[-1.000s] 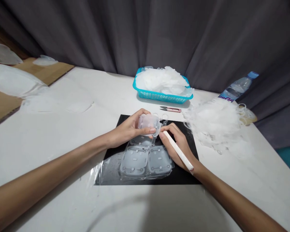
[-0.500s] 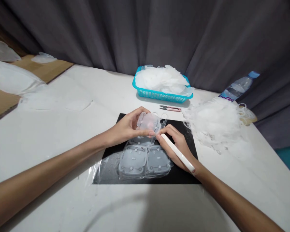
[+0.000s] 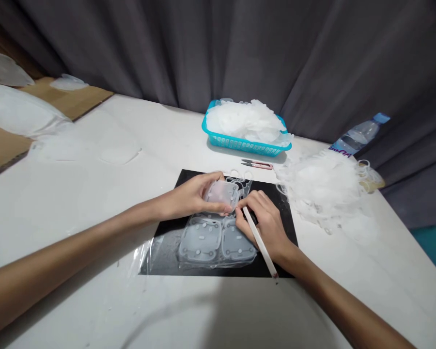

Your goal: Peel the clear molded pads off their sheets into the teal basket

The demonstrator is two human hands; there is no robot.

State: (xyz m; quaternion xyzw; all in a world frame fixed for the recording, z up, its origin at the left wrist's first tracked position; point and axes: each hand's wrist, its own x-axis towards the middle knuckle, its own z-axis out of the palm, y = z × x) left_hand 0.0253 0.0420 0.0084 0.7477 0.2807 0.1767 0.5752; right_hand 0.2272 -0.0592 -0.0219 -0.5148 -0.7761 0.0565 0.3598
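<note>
My left hand [image 3: 199, 196] grips a translucent, rounded-square silicone-like piece [image 3: 220, 193] between thumb and fingers, above the black mat [image 3: 276, 261]. Close beside it, my right hand [image 3: 265, 220] is closed on a slim white pen-like tool [image 3: 258, 240]; its tip is hidden by the fingers at the piece's edge. Right fingertips meet the piece's right rim, where thin clear loops of trim [image 3: 241, 180] show behind. Below the hands, a clear sheet of joined rounded-square pieces [image 3: 200, 240] lies on the mat.
A blue basket [image 3: 247, 143] heaped with translucent pieces stands at the back. Pink-handled thread snips [image 3: 257, 164] lie before it. At right are a pile of clear trimmings [image 3: 319, 186] and a tilted water bottle [image 3: 359, 135]. Plastic bags [image 3: 18, 111] rest on cardboard [image 3: 90, 94] at left.
Both hands have come slightly down toward the mat with the piece. The white tool has swung to a steeper angle, its rear end now lower and further left.
</note>
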